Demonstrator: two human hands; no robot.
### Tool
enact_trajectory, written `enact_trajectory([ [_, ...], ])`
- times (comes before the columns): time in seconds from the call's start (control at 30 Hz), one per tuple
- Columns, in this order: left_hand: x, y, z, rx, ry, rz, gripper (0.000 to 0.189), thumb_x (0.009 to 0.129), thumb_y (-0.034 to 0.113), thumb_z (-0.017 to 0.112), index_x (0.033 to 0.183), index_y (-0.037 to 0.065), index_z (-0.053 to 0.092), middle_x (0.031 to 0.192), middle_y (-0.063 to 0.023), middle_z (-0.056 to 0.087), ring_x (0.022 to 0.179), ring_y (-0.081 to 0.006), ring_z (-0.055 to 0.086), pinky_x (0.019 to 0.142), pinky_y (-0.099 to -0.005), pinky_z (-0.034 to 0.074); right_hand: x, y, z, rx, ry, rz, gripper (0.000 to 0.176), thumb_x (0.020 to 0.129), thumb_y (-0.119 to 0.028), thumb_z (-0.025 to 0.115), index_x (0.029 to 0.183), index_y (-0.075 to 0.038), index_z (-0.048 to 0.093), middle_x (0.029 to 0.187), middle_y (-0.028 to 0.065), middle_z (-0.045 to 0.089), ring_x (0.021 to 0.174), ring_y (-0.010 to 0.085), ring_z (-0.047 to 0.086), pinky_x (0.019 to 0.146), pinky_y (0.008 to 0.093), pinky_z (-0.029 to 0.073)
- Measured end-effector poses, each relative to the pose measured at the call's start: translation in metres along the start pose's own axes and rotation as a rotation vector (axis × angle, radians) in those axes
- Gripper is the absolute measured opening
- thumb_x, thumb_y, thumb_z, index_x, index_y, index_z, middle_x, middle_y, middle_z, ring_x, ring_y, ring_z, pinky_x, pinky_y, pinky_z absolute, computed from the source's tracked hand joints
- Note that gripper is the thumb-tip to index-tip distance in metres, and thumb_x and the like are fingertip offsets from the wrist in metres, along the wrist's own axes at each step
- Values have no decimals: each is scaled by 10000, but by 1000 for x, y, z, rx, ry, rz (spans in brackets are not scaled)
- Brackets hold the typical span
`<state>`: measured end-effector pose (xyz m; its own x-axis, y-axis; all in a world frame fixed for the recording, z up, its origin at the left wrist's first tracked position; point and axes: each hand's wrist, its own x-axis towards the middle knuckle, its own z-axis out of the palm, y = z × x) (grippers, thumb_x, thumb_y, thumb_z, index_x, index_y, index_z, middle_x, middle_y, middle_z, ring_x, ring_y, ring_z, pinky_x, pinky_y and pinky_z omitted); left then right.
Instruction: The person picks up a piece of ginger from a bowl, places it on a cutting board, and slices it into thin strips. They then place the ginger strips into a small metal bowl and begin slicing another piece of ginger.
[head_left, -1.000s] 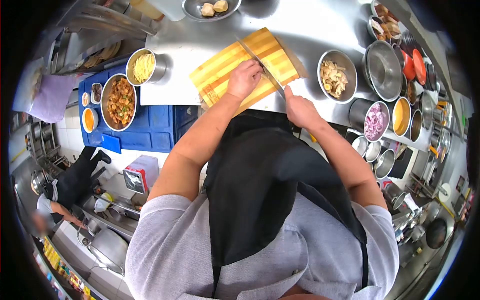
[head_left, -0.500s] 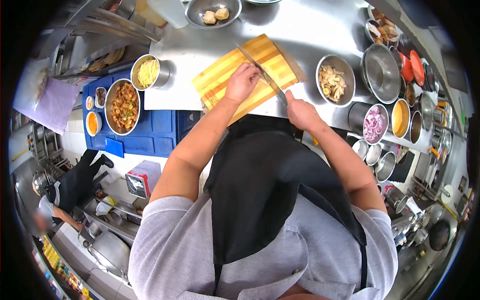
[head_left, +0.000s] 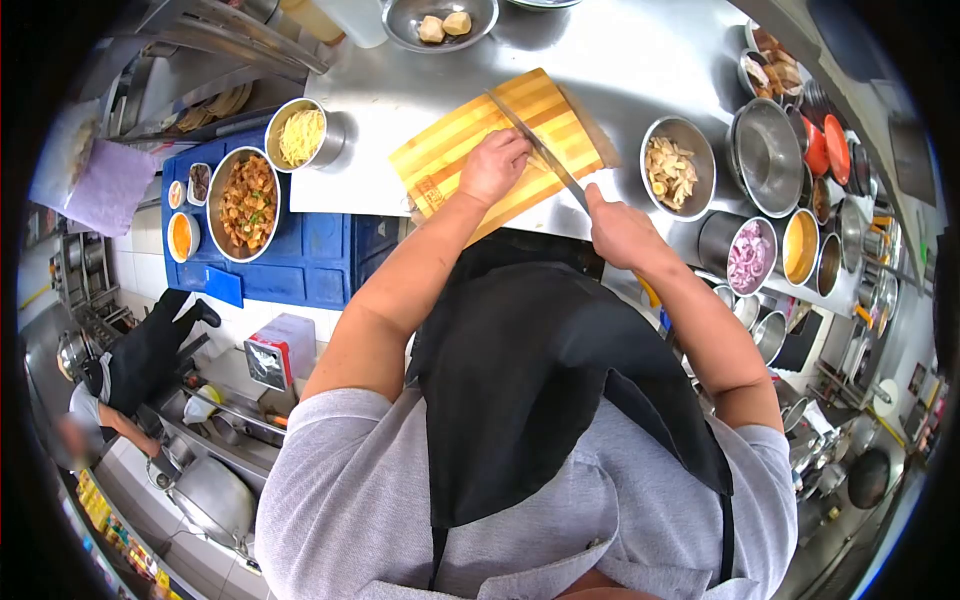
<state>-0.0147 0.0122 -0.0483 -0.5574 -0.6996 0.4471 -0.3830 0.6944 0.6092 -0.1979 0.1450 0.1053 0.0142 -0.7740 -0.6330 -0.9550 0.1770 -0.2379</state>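
Observation:
My right hand is wrapped round the handle of a long kitchen knife. The blade slants across a striped wooden cutting board, its tip toward the far edge. On the board, my left hand has its fingers curled against a small pale yellowish piece of food beside the blade; its kind is hard to make out, and the fingers partly cover it. To the right of the board stands a steel bowl of pale cut pieces.
A bowl with two pale peeled chunks stands at the back. Left are a pot of yellow shreds and a bowl of browned diced food. Chopped red onion and stacked bowls are right. Another person works far left.
The whole view has shifted slightly. My right hand and the knife handle have moved a little right and toward me; my left hand stays by the blade.

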Motion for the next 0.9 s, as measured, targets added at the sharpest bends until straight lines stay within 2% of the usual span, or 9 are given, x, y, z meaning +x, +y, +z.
enact_trajectory([
  [0.3, 1, 1, -2, -40, -9, -3, 124, 788, 37, 698, 891, 105, 711, 952, -53, 683, 911, -278, 674, 804, -387, 584, -3, 0, 9, 17, 33, -4, 312, 873, 24, 500, 1178, 41, 436, 856, 299, 704, 838, 463, 708, 738, 560, 540],
  [0.4, 2, 2, -2, -45, -6, -5, 125, 788, 36, 698, 893, 103, 709, 947, -53, 679, 903, -276, 671, 797, -386, 583, 21, 1, 41, 6, 110, -10, 308, 877, 13, 506, 1176, 39, 437, 851, 291, 706, 830, 460, 710, 737, 553, 545],
  [0.63, 2, 2, -3, -20, -11, -18, 103, 796, 39, 730, 883, 91, 715, 959, -57, 692, 916, -266, 683, 810, -371, 582, 1, 1, 8, -3, 9, -11, 317, 876, -7, 521, 1180, 32, 438, 839, 282, 703, 847, 454, 710, 749, 547, 548],
  [0.77, 0, 3, -1, -28, -9, -31, 92, 801, 43, 733, 876, 95, 720, 963, -56, 699, 927, -266, 686, 818, -370, 582, 26, 8, 44, 28, 88, 0, 336, 854, 22, 523, 1179, 28, 438, 875, 300, 704, 863, 466, 706, 766, 562, 537],
  [0.9, 1, 3, -2, -11, 4, -35, 93, 797, 41, 739, 872, 94, 723, 954, -59, 700, 925, -264, 687, 818, -367, 582, 11, 5, 4, 35, 12, -21, 356, 865, 28, 500, 1215, 37, 433, 896, 308, 705, 878, 474, 702, 775, 566, 529],
])
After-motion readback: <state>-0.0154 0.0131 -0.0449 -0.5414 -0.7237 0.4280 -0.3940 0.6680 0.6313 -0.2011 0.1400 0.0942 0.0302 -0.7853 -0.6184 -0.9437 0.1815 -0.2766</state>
